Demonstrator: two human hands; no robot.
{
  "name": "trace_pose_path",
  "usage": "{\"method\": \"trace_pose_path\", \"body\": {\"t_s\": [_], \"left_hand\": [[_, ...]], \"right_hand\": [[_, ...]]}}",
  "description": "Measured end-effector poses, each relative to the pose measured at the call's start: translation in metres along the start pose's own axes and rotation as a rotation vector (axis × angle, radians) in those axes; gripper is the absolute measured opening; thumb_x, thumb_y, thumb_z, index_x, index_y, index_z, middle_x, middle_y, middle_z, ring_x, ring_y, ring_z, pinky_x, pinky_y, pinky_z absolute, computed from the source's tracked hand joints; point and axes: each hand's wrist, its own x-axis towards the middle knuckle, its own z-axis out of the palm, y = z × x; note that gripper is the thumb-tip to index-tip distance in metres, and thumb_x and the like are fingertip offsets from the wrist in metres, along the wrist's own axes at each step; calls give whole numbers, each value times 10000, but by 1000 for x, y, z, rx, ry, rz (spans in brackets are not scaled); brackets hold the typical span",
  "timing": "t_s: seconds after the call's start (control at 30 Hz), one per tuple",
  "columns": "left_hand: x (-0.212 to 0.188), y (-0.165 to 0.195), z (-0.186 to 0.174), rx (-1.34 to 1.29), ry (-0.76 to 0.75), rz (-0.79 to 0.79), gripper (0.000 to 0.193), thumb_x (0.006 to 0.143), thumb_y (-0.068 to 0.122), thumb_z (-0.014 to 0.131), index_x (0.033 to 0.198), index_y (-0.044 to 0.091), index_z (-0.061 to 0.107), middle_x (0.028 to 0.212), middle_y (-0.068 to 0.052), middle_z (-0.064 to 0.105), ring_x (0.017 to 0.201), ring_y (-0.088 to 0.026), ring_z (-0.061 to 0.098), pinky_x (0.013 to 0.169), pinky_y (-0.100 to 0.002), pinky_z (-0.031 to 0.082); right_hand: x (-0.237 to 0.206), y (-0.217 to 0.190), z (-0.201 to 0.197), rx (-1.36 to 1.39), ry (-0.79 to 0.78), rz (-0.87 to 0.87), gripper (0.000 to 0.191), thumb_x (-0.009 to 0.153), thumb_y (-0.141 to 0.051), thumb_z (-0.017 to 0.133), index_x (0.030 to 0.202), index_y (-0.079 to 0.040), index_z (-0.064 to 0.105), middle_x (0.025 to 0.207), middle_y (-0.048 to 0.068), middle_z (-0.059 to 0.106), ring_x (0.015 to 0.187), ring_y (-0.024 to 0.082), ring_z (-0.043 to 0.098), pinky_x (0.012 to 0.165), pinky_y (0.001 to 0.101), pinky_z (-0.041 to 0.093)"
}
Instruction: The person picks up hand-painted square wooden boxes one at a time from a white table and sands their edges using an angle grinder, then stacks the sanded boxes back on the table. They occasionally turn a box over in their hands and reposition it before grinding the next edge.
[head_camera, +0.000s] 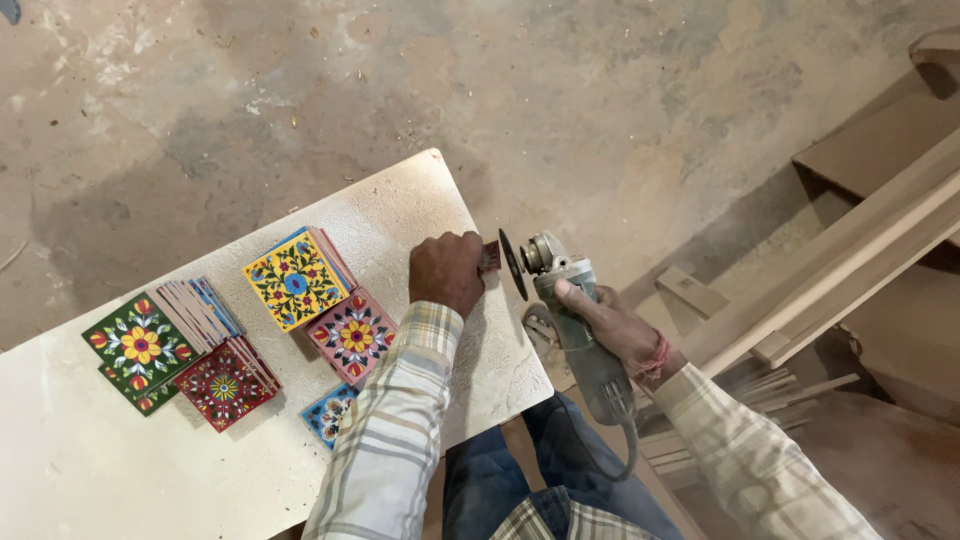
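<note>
A dusty pale board (120, 450) serves as the work surface, and all positions are referenced to it. On its left part lie a green floral tile (137, 348) and, just beside it, a red floral tile (222, 386), each fronting a fanned stack. Toward the middle sit a yellow floral tile stack (293, 279), a pink floral tile (352, 335) touching it, and a blue tile (328, 412) near the board's front edge, partly hidden by a plaid sleeve. At the board's right edge the left hand (447, 272) is closed, fingers pressed together, pinching a small dark red tile piece (490, 257) held against the grinder disc (512, 264). Beyond the board's right edge, the right hand (612, 325) wraps tight around the angle grinder (580, 330) body.
</note>
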Motion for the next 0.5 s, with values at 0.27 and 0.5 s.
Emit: {"method": "trace_pose_path", "body": {"t_s": [0.27, 0.5], "left_hand": [[0, 3, 0, 44, -58, -29, 171, 857, 240, 787, 939, 103, 726, 862, -122, 732, 814, -308, 722, 750, -450, 572], [0, 4, -1, 36, -43, -27, 162, 827, 209, 797, 928, 103, 728, 876, -120, 732, 830, -315, 714, 756, -451, 569]], "right_hand": [[5, 6, 2, -63, 62, 56, 667, 808, -629, 688, 1023, 1, 709, 762, 64, 686, 624, 151, 655, 530, 308, 565], [6, 10, 6, 61, 13, 22, 651, 808, -605, 727, 1047, -1, 711, 798, 46, 698, 649, 131, 647, 553, 295, 549]]}}
